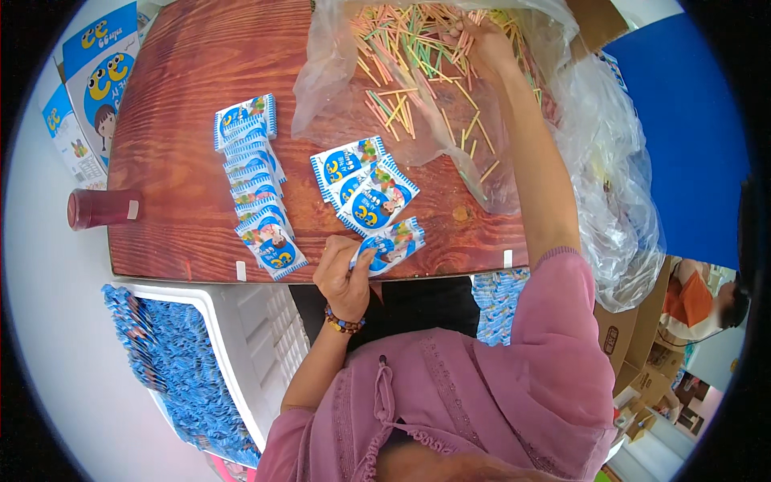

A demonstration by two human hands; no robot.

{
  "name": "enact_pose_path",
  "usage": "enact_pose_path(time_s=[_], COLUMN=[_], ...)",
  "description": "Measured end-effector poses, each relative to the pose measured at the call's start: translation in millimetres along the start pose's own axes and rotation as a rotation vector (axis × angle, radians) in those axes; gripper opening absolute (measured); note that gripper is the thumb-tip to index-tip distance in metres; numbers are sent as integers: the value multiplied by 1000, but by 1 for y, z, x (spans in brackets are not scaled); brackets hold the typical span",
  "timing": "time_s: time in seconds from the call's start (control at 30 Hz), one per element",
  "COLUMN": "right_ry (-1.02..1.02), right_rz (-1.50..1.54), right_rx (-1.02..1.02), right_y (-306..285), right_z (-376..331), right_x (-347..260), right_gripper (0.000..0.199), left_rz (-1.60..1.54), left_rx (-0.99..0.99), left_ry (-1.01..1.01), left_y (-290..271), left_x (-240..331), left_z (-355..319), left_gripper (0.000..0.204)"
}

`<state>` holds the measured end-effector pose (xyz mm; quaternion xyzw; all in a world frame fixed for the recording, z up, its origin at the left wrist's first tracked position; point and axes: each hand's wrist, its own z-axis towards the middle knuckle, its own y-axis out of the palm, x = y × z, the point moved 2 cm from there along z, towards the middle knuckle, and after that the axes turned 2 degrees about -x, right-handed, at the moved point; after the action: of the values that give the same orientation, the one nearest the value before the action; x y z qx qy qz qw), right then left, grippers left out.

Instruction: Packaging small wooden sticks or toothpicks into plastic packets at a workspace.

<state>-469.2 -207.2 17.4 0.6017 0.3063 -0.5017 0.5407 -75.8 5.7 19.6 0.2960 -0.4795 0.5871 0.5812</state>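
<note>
By the table's front edge, my left hand [342, 275] pinches a small blue-and-white packet [391, 248] at its left end. Just beyond it lie a few like packets [374, 197], fanned over one another. To their left runs an overlapping row of the same packets [255, 181]. My right arm reaches to the far side, where my right hand [484, 50] is closed around several thin pastel candy sticks [463, 48]. Around it, a loose heap of pink, green and yellow sticks [399, 38] lies on a clear plastic sheet [438, 149]; some fingertips are hidden among them.
A white foam box [233, 321] full of blue packets stands below the table at left. Printed cartons [100, 88] and a dark red cylinder [104, 209] are at the table's left side. Crumpled clear plastic [614, 193] hangs at right, above cardboard boxes [630, 341]. Another person [692, 299] is far right.
</note>
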Motion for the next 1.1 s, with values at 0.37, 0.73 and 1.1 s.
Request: enact_pose_path(time_s=[0.37,0.73,1.1], right_ry=[-96,-111,-279], right_rz=[-546,-587,-1049], right_rx=[87,-5,-14], right_y=[42,50,41], right_z=[-123,-138,-142], right_x=[21,17,20], right_gripper=[14,15,16], left_rz=[24,59,-68], left_rx=[36,64,133], left_ry=[-57,-42,-196], left_y=[2,1,0], left_x=[1,3,-10], left_z=[0,-1,-5], left_gripper=[7,7,8])
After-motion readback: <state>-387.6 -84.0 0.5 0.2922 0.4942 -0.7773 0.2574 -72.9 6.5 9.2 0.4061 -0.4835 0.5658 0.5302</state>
